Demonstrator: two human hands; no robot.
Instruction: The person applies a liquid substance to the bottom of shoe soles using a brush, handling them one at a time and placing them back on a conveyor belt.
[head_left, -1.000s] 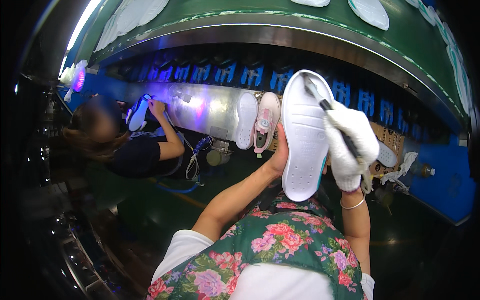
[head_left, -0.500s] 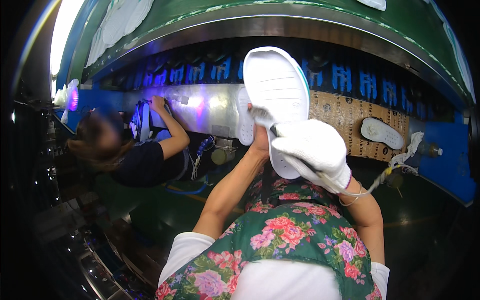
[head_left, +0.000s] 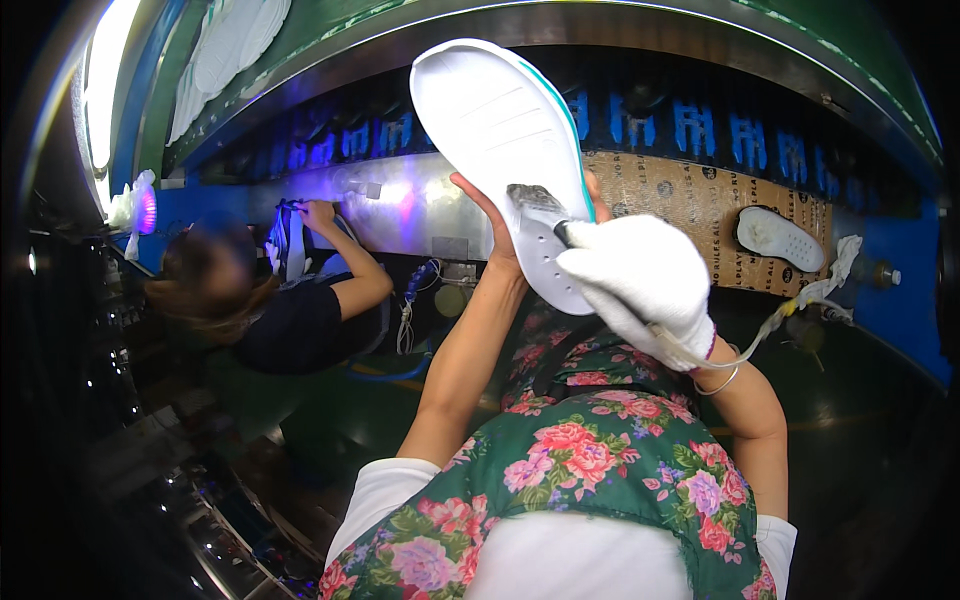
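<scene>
My bare left hand (head_left: 503,232) holds a white shoe sole (head_left: 490,125) from beneath, gripping its edges, with fingertips showing at the right edge. The sole has a teal line along its right side, and its wide end tilts up and left. My right hand (head_left: 640,272), in a white knit glove, is closed around a brush with a dark handle. The brush's grey bristles (head_left: 537,200) rest on the sole's inner face, near its narrower middle. A clear hose (head_left: 745,350) trails from the brush behind my gloved hand.
Another white sole with a dark rim (head_left: 780,238) lies on brown printed cardboard (head_left: 668,225) at the right. A clear bottle (head_left: 880,273) stands near a white rag (head_left: 845,262). On the left, a co-worker (head_left: 300,310) handles a blue-and-white shoe. A green conveyor (head_left: 370,40) carries white soles beyond a metal ledge.
The held sole has moved up and left, its wide end swinging left. The brush has shifted up with it, still on the sole. A second sole seen behind my left hand no longer shows.
</scene>
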